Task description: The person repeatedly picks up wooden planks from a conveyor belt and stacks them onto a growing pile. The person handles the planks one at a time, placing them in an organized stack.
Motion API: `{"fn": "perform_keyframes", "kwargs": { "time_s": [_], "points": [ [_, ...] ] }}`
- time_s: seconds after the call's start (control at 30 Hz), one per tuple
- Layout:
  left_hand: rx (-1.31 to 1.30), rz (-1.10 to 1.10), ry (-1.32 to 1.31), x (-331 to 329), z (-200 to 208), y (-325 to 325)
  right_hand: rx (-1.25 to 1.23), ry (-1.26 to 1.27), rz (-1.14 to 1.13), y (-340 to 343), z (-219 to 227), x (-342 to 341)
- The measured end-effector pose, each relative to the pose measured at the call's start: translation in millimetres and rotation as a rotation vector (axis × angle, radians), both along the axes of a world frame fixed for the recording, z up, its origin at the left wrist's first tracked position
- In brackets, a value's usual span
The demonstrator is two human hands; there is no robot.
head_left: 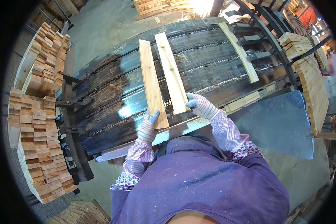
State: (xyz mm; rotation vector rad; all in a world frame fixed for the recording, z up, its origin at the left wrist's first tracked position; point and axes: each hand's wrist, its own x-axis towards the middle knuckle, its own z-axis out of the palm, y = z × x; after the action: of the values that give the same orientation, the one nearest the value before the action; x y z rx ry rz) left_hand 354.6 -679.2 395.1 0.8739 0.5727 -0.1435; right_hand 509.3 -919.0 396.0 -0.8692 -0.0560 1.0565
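Two long pale wooden boards lie side by side on a dark chain conveyor table (112, 87), pointing away from me. My left hand (147, 128), in a striped knit glove, grips the near end of the browner left board (150, 78), thumb on top. The near end of the lighter right board (171, 71) is held at its right edge by my right hand (202, 105), gloved the same way. Its fingers are partly hidden. A narrow gap separates the boards. Farther right, another board (238, 52) rests across the chains, apart from both hands.
Tall stacks of cut lumber (41, 138) stand at the left beside a dark metal frame (69, 112). More stacked boards (311, 93) rise at the right, past a grey metal sheet (272, 123). A person in orange (308, 16) is at the far right.
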Motion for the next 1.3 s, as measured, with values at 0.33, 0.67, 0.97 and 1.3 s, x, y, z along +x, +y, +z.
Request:
{"fn": "perform_keyframes", "kwargs": {
  "time_s": [0.33,0.67,0.97,1.3],
  "points": [
    [0.103,0.057,-0.07,37.3,6.9,-68.9,-0.507,-0.846,0.395,1.0,36.9,-22.3],
    [-0.036,0.069,-0.031,38.2,26.0,-80.9,-1.174,-1.236,0.177,-117.1,10.3,95.7],
    [0.08,-0.02,-0.073,61.2,46.0,-121.7,-1.741,-0.876,0.158,-227.5,4.1,139.7],
    [-0.05,-0.098,-0.018,110.2,30.1,-163.0,-0.403,-0.562,0.112,-127.5,24.6,19.5]
  ]
}}
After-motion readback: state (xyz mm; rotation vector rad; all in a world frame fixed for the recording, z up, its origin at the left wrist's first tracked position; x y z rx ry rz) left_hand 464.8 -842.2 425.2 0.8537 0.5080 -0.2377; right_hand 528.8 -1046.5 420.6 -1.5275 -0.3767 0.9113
